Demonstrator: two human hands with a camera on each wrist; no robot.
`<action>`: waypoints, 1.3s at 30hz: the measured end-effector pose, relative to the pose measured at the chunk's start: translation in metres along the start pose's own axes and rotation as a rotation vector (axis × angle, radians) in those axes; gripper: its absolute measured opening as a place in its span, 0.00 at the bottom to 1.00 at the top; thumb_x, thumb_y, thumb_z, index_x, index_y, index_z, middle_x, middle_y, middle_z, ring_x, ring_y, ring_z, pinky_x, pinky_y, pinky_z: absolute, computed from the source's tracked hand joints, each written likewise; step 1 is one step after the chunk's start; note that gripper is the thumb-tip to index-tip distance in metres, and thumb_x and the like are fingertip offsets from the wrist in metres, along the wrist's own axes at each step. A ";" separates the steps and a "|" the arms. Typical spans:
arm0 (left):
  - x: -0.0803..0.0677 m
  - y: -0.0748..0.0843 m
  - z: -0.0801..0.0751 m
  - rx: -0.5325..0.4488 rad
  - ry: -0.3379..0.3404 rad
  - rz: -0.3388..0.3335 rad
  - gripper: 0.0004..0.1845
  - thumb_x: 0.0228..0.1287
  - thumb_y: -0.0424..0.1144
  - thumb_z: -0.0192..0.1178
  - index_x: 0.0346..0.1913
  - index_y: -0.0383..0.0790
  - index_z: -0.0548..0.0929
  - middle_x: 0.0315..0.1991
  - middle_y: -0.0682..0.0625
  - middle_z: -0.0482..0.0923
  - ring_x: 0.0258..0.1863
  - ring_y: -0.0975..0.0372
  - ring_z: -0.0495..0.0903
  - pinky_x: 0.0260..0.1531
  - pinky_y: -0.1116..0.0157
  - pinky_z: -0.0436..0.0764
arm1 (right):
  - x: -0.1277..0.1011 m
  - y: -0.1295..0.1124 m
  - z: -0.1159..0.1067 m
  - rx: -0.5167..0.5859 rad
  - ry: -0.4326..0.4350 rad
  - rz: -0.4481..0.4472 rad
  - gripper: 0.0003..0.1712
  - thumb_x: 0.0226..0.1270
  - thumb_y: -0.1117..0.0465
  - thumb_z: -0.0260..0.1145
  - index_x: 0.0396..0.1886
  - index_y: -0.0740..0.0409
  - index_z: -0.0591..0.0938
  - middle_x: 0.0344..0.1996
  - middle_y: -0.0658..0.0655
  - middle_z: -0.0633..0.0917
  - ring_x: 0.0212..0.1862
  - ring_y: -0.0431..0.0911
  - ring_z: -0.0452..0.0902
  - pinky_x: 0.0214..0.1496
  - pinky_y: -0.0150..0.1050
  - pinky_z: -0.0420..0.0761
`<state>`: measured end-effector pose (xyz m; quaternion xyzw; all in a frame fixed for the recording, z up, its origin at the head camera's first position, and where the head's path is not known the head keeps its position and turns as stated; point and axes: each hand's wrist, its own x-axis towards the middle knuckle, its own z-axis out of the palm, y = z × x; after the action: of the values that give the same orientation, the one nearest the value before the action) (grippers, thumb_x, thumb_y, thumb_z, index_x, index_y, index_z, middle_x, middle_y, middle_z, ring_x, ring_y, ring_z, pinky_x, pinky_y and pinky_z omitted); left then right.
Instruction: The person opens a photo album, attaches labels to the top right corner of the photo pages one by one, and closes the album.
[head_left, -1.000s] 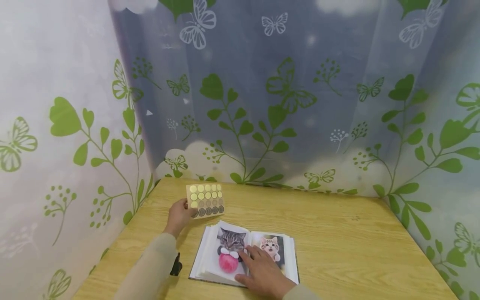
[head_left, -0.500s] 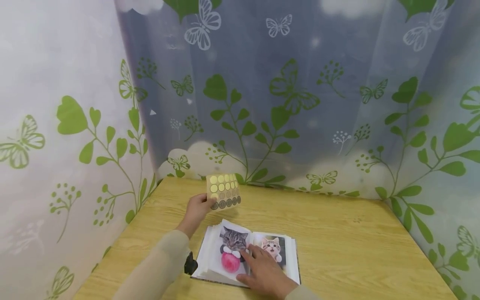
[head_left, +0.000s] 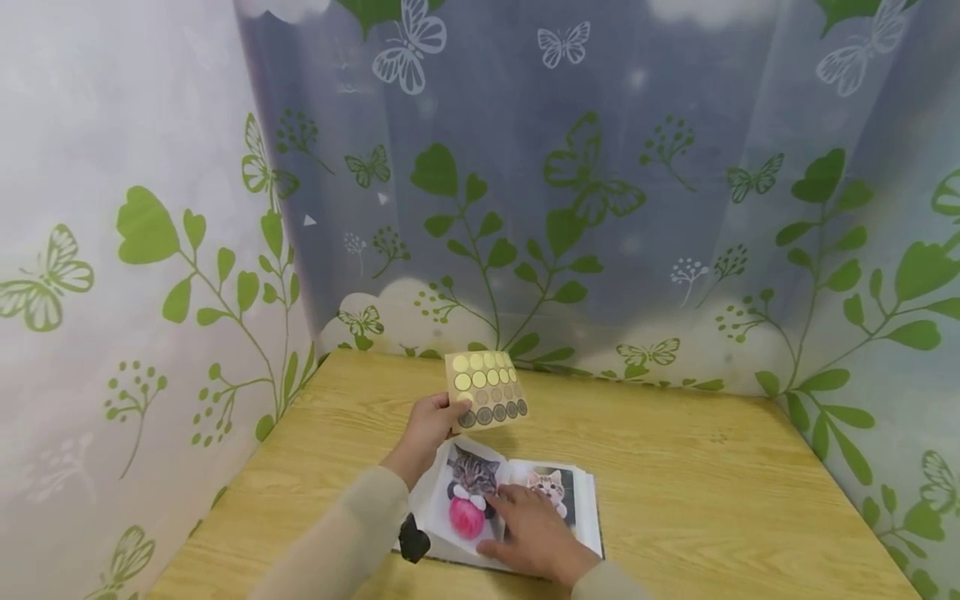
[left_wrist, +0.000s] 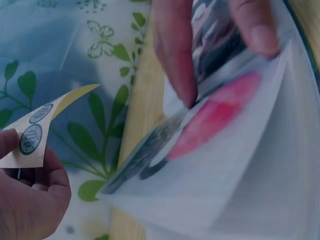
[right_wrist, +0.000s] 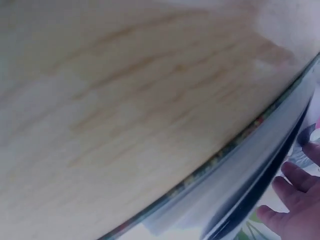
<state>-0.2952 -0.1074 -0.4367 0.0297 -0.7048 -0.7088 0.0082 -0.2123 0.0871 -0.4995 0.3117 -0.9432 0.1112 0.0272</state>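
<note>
My left hand (head_left: pixel 426 432) pinches a sticker sheet (head_left: pixel 486 390) by its lower left corner, thumb in front, above the table. Rows of round gold, tan and dark grey stickers cover it; in the left wrist view the sheet (left_wrist: pixel 37 127) curls. Below and nearer lies an open photo album (head_left: pixel 588 521) with a cat picture on each page. My right hand (head_left: pixel 534 533) rests spread across the album's middle, fingers fairly straight, hiding part of the right photo. In the left wrist view the album's left page (left_wrist: pixel 215 185) stands lifted, with right-hand fingers (left_wrist: pixel 172 55) on it.
A wooden-patterned table (head_left: pixel 712 475) lies under everything. Behind and at both sides hangs a curtain (head_left: pixel 480 167) printed with leaves and butterflies. A black device (head_left: pixel 413 540) sits at the left wrist, over the album's left edge.
My left hand has carried the sticker sheet rightward, from left of the album to above its upper left part. My right hand has stayed on the album.
</note>
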 end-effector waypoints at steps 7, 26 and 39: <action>-0.009 -0.005 0.012 -0.030 -0.047 -0.054 0.14 0.72 0.37 0.59 0.49 0.28 0.82 0.35 0.47 0.85 0.31 0.63 0.80 0.35 0.63 0.83 | 0.009 0.008 -0.013 0.072 0.163 0.022 0.22 0.66 0.47 0.67 0.51 0.56 0.85 0.49 0.56 0.84 0.53 0.53 0.79 0.56 0.53 0.78; -0.026 -0.021 0.030 -0.011 -0.117 -0.086 0.15 0.69 0.37 0.61 0.49 0.26 0.82 0.37 0.44 0.87 0.30 0.65 0.81 0.34 0.65 0.81 | 0.044 0.023 -0.036 0.308 0.526 0.272 0.15 0.69 0.50 0.67 0.47 0.53 0.88 0.41 0.51 0.86 0.46 0.50 0.81 0.53 0.52 0.78; -0.030 -0.028 0.036 0.026 -0.146 -0.106 0.13 0.71 0.37 0.59 0.45 0.28 0.84 0.32 0.51 0.85 0.29 0.66 0.79 0.37 0.62 0.80 | 0.046 0.013 -0.036 0.594 0.371 0.512 0.14 0.70 0.50 0.66 0.46 0.53 0.89 0.34 0.49 0.88 0.35 0.42 0.81 0.35 0.41 0.81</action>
<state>-0.2663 -0.0697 -0.4634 0.0151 -0.7101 -0.6993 -0.0812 -0.2577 0.0784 -0.4616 0.0368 -0.8962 0.4353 0.0771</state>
